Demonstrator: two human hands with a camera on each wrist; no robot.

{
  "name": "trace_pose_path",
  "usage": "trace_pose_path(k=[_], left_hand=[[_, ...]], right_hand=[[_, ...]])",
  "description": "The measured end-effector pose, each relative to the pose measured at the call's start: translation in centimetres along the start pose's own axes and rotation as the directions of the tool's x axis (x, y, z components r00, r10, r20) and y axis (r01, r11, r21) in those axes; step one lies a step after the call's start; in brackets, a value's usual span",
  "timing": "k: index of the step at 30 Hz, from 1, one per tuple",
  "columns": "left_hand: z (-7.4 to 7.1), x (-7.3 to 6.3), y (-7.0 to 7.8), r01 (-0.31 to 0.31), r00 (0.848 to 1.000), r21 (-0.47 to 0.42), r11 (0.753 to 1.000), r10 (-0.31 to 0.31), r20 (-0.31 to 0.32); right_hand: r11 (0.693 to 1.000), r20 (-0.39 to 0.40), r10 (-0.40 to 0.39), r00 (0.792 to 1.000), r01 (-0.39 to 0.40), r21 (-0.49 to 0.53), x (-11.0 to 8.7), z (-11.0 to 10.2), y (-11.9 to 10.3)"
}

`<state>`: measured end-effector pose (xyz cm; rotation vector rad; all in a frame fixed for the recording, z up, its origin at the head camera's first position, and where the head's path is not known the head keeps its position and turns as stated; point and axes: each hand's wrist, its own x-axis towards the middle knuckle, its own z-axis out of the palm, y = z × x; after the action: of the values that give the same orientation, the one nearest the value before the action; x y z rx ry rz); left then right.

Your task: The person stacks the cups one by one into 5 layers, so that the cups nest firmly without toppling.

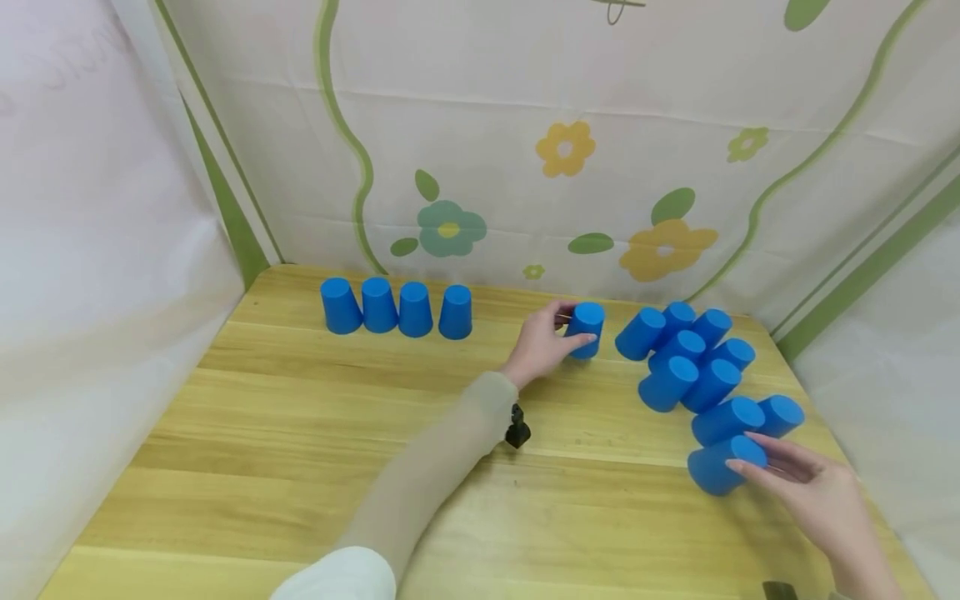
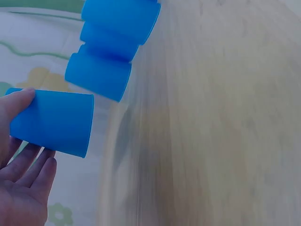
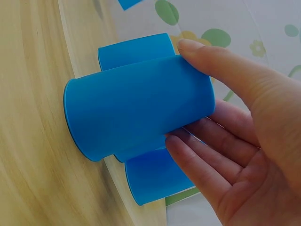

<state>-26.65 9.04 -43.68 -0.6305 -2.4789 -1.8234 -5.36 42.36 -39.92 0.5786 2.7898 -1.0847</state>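
Note:
My left hand [image 1: 542,340] grips an upside-down blue cup [image 1: 588,317] near the back of the table, thumb in front and fingers behind. In the left wrist view the same cup [image 2: 56,122] sits between the thumb and fingers. At the right front, my right hand [image 1: 825,492] holds another upside-down blue cup [image 1: 708,468] by its narrow end. The right wrist view shows the thumb on one side of this cup [image 3: 141,103] and the fingers on the other. Two more blue cups [image 1: 723,421] stand just behind it.
A row of several upturned blue cups [image 1: 378,304] stands at the back left. Several more cups [image 1: 678,354] cluster at the back right. The wooden table [image 1: 247,467] meets a flower-printed cloth [image 1: 480,150] at its rear edge, with cloth on both sides too.

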Motion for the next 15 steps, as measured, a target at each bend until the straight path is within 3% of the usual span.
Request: trace_pose_path(k=[15], left_hand=[[-6.2,-1.3,-2.8,0.041,0.992,0.077,0.996,-0.031,-0.123]], right_hand=[[1.000,0.000,0.022,1.000,-0.022,0.005,0.0,0.1,0.0]])
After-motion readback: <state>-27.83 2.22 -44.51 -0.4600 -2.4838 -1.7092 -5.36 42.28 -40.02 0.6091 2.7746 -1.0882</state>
